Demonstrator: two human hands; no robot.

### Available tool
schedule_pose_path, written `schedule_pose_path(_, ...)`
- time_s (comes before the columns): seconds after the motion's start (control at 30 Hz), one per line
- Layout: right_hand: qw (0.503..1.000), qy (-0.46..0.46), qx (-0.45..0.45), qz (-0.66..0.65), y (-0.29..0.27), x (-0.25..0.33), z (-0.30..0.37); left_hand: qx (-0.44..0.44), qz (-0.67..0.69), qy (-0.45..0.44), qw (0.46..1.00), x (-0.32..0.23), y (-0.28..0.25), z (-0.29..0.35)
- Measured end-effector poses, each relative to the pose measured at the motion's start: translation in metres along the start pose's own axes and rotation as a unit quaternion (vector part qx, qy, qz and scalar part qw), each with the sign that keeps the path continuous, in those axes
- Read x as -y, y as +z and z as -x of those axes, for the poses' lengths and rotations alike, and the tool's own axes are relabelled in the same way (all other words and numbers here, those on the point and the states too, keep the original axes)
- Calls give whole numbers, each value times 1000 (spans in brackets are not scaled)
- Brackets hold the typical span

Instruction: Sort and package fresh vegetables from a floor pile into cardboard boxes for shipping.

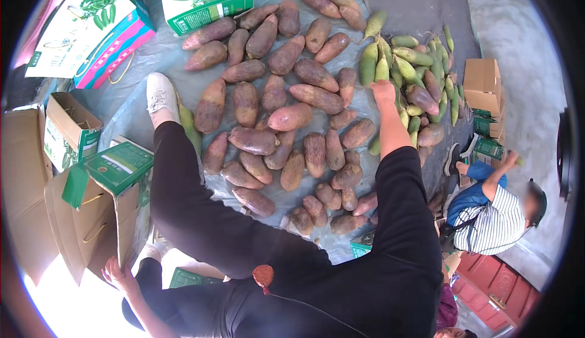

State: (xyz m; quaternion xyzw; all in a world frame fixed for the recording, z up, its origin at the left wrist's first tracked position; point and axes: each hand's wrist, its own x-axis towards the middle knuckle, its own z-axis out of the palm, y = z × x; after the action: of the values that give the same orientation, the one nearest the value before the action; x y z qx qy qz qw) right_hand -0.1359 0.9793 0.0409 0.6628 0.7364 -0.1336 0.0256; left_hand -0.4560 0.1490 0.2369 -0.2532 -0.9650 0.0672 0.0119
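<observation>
At the edge of a heap of long green radishes [414, 57], my right hand [384, 93] reaches out with its fingers closed around the near end of a green radish [368, 65]. Down at the lower left, my left hand [124, 279] grips the edge of an open green-and-brown cardboard box [117, 168], whose flaps hang apart. Between my arms, many plump purple-brown root vegetables [291, 117] lie spread over a bluish plastic sheet [137, 107].
Printed cartons stand at the upper left, including a white-and-green box [206, 0] and a gift box [91, 27]. A smaller open box [70, 132] is below them. At the right, a person in a striped shirt [496, 219] works near stacked brown boxes [482, 85]. My shoe [161, 94] rests beside the roots.
</observation>
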Motion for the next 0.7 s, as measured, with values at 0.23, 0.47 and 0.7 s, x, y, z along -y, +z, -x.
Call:
schedule_pose_path(0.23,992,95,36,75,-10,23,-44,-14,-23,69,997,10,-4,3)
schedule_pose_path(0.47,997,36,29,-61,14,18,-106,30,-10,48,998,42,9,19)
schedule_pose_path(0.7,957,142,175,184,5,30,-149,-7,7,73,997,44,22,18)
